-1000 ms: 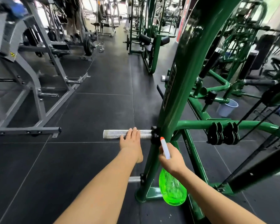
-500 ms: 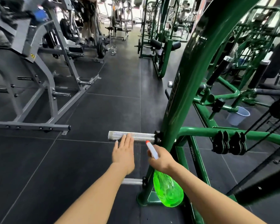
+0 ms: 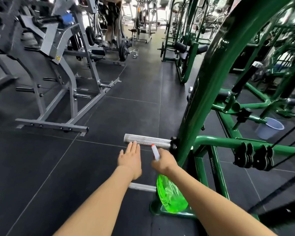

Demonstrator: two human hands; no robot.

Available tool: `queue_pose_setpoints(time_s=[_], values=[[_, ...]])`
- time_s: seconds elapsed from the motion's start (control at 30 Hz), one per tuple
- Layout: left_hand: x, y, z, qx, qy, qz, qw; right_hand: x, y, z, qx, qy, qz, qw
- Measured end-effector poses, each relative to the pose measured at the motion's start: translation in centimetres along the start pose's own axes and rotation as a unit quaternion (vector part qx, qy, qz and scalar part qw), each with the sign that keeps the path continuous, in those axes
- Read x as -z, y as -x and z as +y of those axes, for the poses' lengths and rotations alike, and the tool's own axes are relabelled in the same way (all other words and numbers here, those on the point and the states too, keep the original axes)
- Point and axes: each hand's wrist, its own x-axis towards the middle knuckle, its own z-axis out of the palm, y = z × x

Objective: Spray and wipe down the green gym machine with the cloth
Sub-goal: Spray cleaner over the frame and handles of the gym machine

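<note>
Fingers of the left hand point(image 3: 130, 158) lie straight and close together, palm down, their tips just short of the knurled steel handle point(image 3: 146, 140) that juts toward 9 o'clock from the green gym machine point(image 3: 209, 92). 1 second ago that palm rested on top of the handle; half a second ago only the fingertips reached it; now the hand has slid back toward 6 o'clock and holds nothing. No cloth shows anywhere in view, so I cannot tell where it is.

At 3 o'clock of the left hand, the right hand point(image 3: 163, 161) grips the neck of the green spray bottle point(image 3: 171, 195), fingers curled round it, its white nozzle point(image 3: 155, 151) with the orange tip aimed up at the handle's inner end, near the black collar point(image 3: 173, 143). The bottle has stayed in that grip throughout, drifting slightly toward 9 o'clock.

With the handle uncovered and the nozzle trained on it, I judge a spray is about to come. Wiping cannot follow until a cloth is fetched. A pale bucket point(image 3: 269, 127) stands on the dark rubber floor point(image 3: 58, 167) at 3 o'clock, inside the frame.
</note>
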Motion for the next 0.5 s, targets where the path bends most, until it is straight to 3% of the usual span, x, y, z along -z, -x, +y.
queue_pose_setpoints(time_s=[0.33, 0.5], values=[[1.7, -2.1, 7.4, -0.065, -0.047, -0.015, 0.997, 4.8, 3.3, 8.8, -0.054, -0.035, 0.093, 0.994], [2.7, -2.8, 9.8, -0.040, -0.070, -0.050, 0.996, 6.4, 3.6, 12.3, -0.071, -0.062, 0.095, 0.991]])
